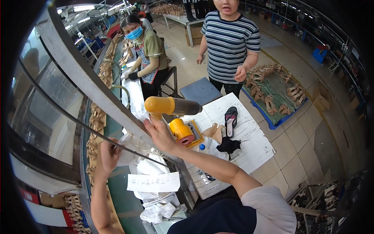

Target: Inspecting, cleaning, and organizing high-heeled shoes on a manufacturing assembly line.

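Note:
My right hand (159, 134) reaches up beside a slanted grey post (80, 62), its fingers bent close to the post. A bit of white shows at the fingertips; what they grip is hidden. Just above the hand is a yellow heat gun (167, 105) with a dark barrel pointing right; whether I touch its handle cannot be made out. My left hand (109, 154) is raised on the other side of the post, fingers curled beside a thin black cable (74, 121). Its grip is hidden too. Clear, crinkled plastic (126, 142) lies near it.
A conveyor (120, 195) carries tan sandals (95, 121). The white table (249, 156) holds a black sandal (230, 121), black cloth (228, 146) and a yellow cylinder (181, 130). One person (230, 43) stands opposite; another (150, 58) sits by the conveyor. Papers (154, 182) lie below my hands.

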A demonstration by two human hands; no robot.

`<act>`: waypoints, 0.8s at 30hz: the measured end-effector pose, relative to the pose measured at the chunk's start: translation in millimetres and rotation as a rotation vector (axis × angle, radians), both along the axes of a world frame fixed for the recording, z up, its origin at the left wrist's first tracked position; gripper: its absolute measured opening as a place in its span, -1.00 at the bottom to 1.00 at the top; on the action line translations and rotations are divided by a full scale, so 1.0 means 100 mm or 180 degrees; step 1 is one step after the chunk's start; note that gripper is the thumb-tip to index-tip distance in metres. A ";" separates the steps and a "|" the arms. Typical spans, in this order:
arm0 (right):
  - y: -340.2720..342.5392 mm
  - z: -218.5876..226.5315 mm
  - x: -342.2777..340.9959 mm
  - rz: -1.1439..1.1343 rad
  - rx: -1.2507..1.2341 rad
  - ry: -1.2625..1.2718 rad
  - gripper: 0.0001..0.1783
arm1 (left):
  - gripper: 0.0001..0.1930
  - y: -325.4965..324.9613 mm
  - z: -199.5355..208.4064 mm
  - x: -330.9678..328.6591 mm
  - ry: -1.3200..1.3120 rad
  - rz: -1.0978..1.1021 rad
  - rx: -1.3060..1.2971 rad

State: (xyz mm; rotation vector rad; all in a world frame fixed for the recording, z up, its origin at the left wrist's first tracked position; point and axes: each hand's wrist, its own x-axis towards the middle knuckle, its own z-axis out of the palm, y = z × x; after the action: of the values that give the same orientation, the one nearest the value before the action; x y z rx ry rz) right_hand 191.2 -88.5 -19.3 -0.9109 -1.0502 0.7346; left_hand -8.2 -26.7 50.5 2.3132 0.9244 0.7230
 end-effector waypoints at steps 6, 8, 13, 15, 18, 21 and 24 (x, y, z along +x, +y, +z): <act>-0.19 -0.09 -0.05 -0.1174 0.0734 -0.0386 -0.85 | -0.83 -0.24 0.10 -0.05 0.0177 0.0507 0.0131; -0.20 -0.18 0.02 -0.1139 0.0548 -0.0327 -0.85 | -0.80 -0.11 -0.14 -0.17 -0.0126 0.0408 -0.0420; -0.31 -0.23 0.03 -0.0942 0.0749 -0.0092 -0.85 | -0.86 -0.26 -0.33 -0.22 -0.0444 0.0157 -0.0324; -0.33 -0.28 0.02 -0.0893 0.0863 -0.0405 -0.84 | -0.87 -0.36 -0.29 -0.19 -0.0315 0.0399 0.0050; -0.32 -0.12 0.12 -0.0854 0.1010 -0.0832 -0.84 | -0.78 -0.49 -0.17 -0.22 -0.0116 0.0710 0.0244; -0.21 -0.06 0.16 -0.0737 0.1200 -0.1232 -0.85 | -0.71 -0.72 -0.11 -0.35 0.0106 0.0816 0.0296; -0.20 -0.02 0.13 -0.0801 0.1539 -0.1370 -0.91 | -0.69 -1.01 0.05 -0.05 0.0486 0.0524 0.0784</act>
State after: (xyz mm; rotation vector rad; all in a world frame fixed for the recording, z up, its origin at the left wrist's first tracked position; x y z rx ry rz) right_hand 203.9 -108.8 -20.8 -0.7702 -1.3824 0.0564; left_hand -13.5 -128.2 55.2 2.5581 1.1625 0.7731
